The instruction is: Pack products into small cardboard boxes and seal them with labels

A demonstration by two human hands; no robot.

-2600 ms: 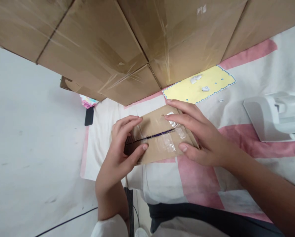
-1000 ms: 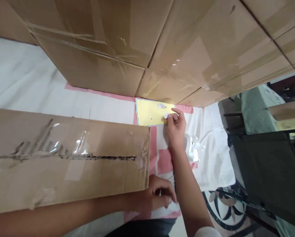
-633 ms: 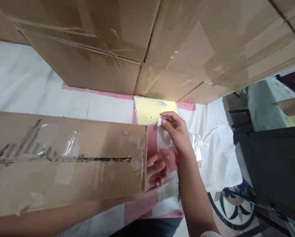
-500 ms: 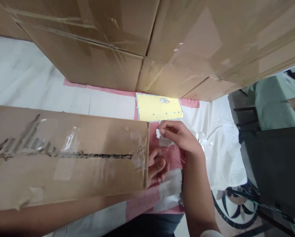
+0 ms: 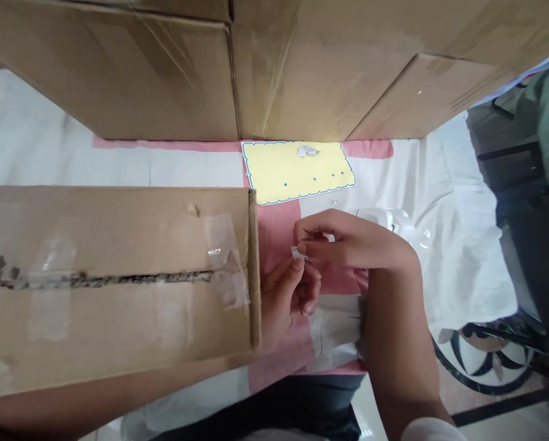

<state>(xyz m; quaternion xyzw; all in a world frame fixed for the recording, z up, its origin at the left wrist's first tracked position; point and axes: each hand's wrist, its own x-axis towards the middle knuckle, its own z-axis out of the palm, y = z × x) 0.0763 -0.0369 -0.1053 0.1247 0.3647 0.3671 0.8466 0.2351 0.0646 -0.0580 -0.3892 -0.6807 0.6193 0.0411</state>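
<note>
A small white piece (image 5: 295, 252), possibly paper or a sticker, sits between the fingertips of both hands. My right hand (image 5: 343, 237) pinches it from the right, thumb against forefinger. From below, the thumb of my left hand (image 5: 287, 293) meets the piece, its other fingers curled. Part of the left hand and its wrist lie behind the end of a long taped cardboard box (image 5: 164, 245). Beyond the hands a yellow sheet with a blue border (image 5: 297, 174) rests on the cloth, with small whitish scraps (image 5: 307, 150) on it.
Large cardboard boxes (image 5: 164, 79) stand along the far side. A pink and white cloth (image 5: 458, 245) covers the surface. Right of my right hand lies a clear and white plastic item (image 5: 389, 219), partly hidden. A dark piece of furniture (image 5: 525, 245) stands at the right.
My left hand has risen from below, and its thumb now meets the white piece in my right hand. The right hand has turned more sideways. The camera view has shifted.
</note>
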